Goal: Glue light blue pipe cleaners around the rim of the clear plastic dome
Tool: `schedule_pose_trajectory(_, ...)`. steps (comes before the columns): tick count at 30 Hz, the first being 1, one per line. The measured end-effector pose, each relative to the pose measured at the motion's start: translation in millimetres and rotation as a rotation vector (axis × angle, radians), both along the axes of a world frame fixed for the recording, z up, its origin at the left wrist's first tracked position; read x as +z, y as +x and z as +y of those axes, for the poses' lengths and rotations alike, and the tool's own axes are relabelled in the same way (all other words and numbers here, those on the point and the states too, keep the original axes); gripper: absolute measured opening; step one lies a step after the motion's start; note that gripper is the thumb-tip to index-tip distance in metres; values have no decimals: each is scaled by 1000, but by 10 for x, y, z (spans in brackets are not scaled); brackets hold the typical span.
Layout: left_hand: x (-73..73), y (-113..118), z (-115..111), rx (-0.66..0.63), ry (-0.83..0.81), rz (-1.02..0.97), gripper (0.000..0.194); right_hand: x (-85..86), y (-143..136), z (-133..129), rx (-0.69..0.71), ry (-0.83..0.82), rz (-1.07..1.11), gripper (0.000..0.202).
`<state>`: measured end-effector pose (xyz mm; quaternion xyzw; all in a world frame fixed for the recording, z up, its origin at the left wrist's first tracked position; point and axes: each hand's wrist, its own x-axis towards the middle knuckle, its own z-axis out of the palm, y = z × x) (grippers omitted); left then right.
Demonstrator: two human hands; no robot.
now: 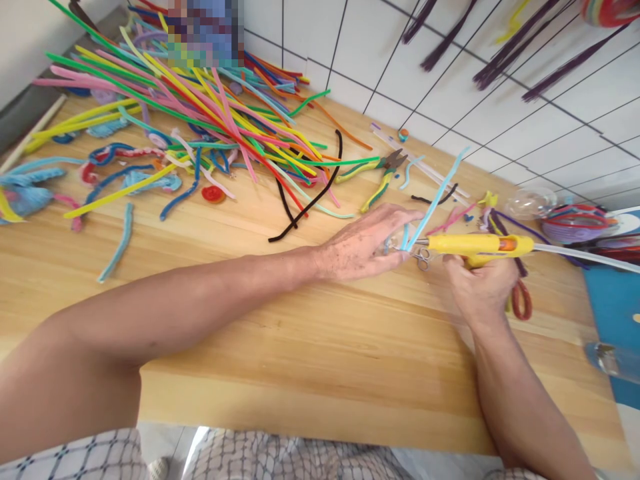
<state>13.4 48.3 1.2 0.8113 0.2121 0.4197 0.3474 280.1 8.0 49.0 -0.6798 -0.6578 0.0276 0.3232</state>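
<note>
Yellow glue gun (453,245) gripped in its fingers, the right hand (484,288) is apparently applying glue to the light-blue stem (440,197) by the gun's tip, the left hand (356,245) pinching it, steadiness being needed next.

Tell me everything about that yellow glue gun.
The yellow glue gun looks plastic, with an orange piece in its side, a metal nozzle and a whitish stick protruding from its rear. The right-hand grip wraps its handle, holding it roughly level. Its nozzle sits close to a light-blue pipe cleaner; whether they touch is unclear.
</note>
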Motion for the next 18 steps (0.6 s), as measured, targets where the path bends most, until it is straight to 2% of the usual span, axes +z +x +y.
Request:
schedule_pose_trajectory(8, -17, 16, 11, -1, 1, -7, 62, -40, 37, 12, 17, 43, -4, 6)
schedule_pose_trajectory(18, 46, -4, -11, 4, -17, 28, 65, -9, -21, -9, 3, 38, 2, 7)
